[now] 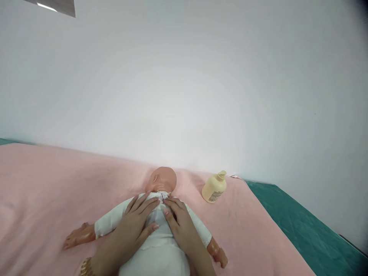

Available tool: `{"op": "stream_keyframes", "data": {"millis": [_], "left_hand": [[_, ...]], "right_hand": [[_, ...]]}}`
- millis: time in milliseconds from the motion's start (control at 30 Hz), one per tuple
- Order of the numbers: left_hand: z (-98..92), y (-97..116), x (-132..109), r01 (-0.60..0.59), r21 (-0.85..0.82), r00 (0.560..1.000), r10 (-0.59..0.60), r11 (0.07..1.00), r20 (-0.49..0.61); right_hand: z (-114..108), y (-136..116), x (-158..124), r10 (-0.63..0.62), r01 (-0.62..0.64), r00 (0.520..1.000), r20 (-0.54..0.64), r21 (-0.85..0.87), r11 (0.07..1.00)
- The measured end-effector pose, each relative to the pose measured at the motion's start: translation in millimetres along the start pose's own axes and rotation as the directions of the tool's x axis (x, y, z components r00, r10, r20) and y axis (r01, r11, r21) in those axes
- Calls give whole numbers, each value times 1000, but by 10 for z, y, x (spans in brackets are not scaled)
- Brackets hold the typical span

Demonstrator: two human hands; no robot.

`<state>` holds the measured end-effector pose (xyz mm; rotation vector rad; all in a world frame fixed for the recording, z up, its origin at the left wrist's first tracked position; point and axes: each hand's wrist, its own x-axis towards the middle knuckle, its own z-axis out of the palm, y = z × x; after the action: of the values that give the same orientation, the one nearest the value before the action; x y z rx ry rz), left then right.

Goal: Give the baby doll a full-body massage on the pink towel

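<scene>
A baby doll [161,253] with a white cloth body lies face down, its bald head [163,178] toward the wall and its arms spread to both sides. My left hand [136,216] rests flat on the left of its upper back, fingers stretched toward the neck. On the right of the upper back lies my right hand [178,218], also flat with its fingers extended. Between the two hands a dark slit or thread shows at the doll's collar. Neither hand grasps anything. The doll's legs are out of view.
A pale yellow pump bottle [214,188] stands right of the doll's head. Beneath everything is a pink cloth [51,184], spread over a green surface [304,222] that shows at the right. A white wall [184,84] rises directly behind.
</scene>
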<state>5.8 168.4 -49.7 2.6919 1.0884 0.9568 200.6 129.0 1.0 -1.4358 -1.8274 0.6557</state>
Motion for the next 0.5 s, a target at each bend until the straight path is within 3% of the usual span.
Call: {"op": "stream_keyframes", "data": {"millis": [167, 267, 367, 400, 467, 500], "left_hand": [[13, -7, 22, 16, -15, 1000, -15, 1000, 13], [-77, 44, 32, 18, -70, 1000, -17, 997, 4], [-343, 179, 0, 85, -189, 996, -86, 978, 1], [-468, 242, -18, 144, -229, 989, -135, 963, 52], [-734, 382, -49, 148, -291, 982, -105, 945, 156], [-856, 451, -57, 78, -321, 977, -9, 944, 211]], "right_hand": [[-11, 10, 4, 19, -18, 1000, 18, -9, 1000], [-169, -147, -43, 37, -35, 998, 58, -39, 999], [-425, -380, -180, 108, -95, 987, 117, -114, 989], [-496, -427, -242, 125, -103, 982, 143, -151, 983], [-561, -419, -370, 70, -11, 962, 263, -217, 976], [-545, -362, -426, -5, 92, 938, 346, -235, 968]]}}
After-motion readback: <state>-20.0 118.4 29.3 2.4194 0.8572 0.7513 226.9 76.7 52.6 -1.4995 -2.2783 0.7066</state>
